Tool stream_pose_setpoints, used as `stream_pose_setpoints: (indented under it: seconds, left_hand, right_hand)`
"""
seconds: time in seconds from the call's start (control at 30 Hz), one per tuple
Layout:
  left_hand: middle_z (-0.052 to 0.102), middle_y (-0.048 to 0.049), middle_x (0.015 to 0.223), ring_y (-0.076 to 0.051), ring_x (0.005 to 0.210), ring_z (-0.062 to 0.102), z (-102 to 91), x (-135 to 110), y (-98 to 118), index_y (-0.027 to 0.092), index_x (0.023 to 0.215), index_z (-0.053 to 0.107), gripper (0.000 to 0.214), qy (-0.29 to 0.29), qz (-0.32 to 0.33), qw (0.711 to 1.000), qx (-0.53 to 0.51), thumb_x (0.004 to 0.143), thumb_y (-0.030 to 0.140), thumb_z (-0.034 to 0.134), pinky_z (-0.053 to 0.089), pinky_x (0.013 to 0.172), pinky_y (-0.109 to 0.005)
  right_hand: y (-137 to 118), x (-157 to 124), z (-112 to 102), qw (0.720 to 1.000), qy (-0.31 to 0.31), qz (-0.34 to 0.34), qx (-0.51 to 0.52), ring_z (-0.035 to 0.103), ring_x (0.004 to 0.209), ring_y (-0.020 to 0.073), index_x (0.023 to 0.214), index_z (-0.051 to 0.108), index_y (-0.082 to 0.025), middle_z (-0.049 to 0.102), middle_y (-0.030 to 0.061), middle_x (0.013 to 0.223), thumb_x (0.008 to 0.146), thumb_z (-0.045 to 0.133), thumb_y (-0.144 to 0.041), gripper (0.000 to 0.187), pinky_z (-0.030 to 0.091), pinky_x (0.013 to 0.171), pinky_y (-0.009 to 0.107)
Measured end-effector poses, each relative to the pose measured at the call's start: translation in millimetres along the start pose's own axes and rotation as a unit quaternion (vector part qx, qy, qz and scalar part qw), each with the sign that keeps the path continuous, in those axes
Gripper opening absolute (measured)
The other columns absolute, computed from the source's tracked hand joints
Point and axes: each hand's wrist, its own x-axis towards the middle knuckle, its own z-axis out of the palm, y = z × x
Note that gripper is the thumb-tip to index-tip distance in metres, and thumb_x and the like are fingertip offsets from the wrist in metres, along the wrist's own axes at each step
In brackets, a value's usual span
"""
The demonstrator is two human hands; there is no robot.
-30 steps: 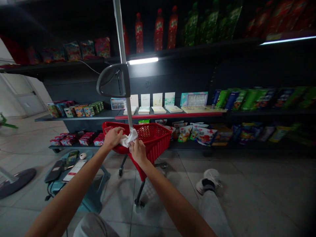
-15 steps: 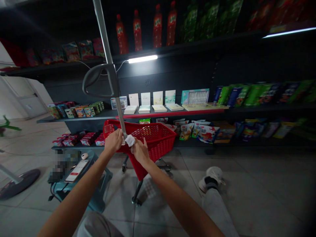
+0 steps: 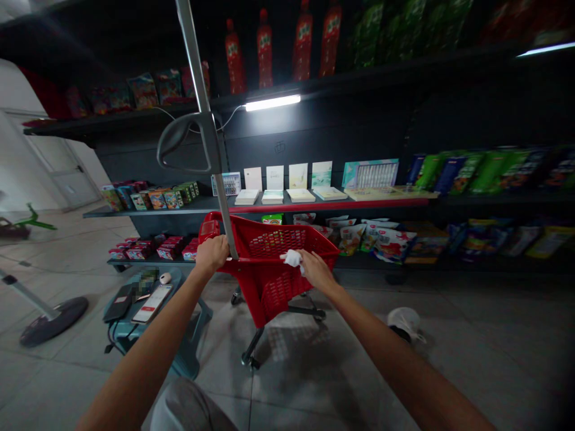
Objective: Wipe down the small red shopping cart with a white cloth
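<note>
Tiled floor [image 3: 453,341], dark shelves [image 3: 494,202] — left hand [image 3: 211,254] tight on cart [image 3: 276,284], right hand [image 3: 315,270] around cloth [image 3: 293,258]

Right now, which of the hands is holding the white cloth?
The right hand holds the white cloth at the rim of the red cart basket; the left hand, by the grey pole, has none.

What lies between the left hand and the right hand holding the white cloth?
Head view: the near rim of the red basket and the foot of the grey pole, between left hand and right hand.
</note>
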Motion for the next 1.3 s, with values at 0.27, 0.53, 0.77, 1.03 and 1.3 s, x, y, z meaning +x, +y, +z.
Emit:
stream_pose_setpoints:
  seconds: [0.27, 0.53, 0.77, 1.03, 1.3]
  left_hand:
    - [0.075, -0.0153, 0.114, -0.031, 0.108, 0.070, 7.5, 12, 0, 0.020, 0.102, 0.073, 0.056, 0.011, -0.015, 0.999, -0.027, 0.102, 0.038, 0.020, 0.052, 0.088, -0.038]
    - [0.075, -0.0154, 0.109, -0.031, 0.107, 0.070, 7.8, 15, 1, 0.019, 0.097, 0.074, 0.062, 0.013, 0.007, 0.999, -0.035, 0.102, 0.040, 0.016, 0.052, 0.085, -0.036]
    - [0.075, -0.0153, 0.112, -0.032, 0.108, 0.070, 6.1, 14, 2, 0.018, 0.100, 0.075, 0.062, 0.008, -0.006, 1.000, -0.025, 0.102, 0.040, 0.017, 0.052, 0.085, -0.036]
    - [0.076, -0.0150, 0.111, -0.031, 0.107, 0.071, 5.0, 13, 0, 0.019, 0.101, 0.076, 0.062, 0.008, -0.030, 0.999, -0.022, 0.102, 0.039, 0.018, 0.052, 0.085, -0.036]
    - [0.077, -0.0136, 0.108, -0.028, 0.105, 0.071, 5.8, 16, -7, 0.019, 0.099, 0.077, 0.061, 0.006, -0.017, 0.999, -0.032, 0.102, 0.041, 0.020, 0.051, 0.088, -0.032]
  right_hand:
    - [95, -22, -48, 0.987, 0.005, 0.115, -0.110, 0.057, 0.122, 0.0268, 0.130, 0.059, -0.015, 0.064, 0.0174, 0.131, 0.090, 0.052, -0.016, 0.040, 0.045, 0.099, 0.038]
    - [26, -22, -42, 0.997, 0.005, 0.052, -0.054, 0.057, 0.112, 0.0266, 0.121, 0.062, -0.015, 0.069, 0.0142, 0.118, 0.083, 0.051, -0.007, 0.041, 0.044, 0.099, 0.035]
    - [-114, -1, -21, 0.987, 0.059, -0.074, 0.131, 0.055, 0.122, 0.0221, 0.135, 0.059, -0.019, 0.064, 0.0073, 0.135, 0.087, 0.051, -0.008, 0.050, 0.044, 0.108, 0.035]
    - [-143, 7, -10, 0.971, 0.087, -0.115, 0.188, 0.057, 0.123, 0.0216, 0.138, 0.058, -0.021, 0.064, 0.0066, 0.138, 0.090, 0.052, -0.006, 0.051, 0.043, 0.110, 0.038]
    - [-64, 3, -11, 0.996, 0.034, -0.043, 0.074, 0.063, 0.113, 0.0207, 0.124, 0.068, -0.021, 0.071, 0.0063, 0.124, 0.086, 0.049, -0.002, 0.047, 0.046, 0.101, 0.032]
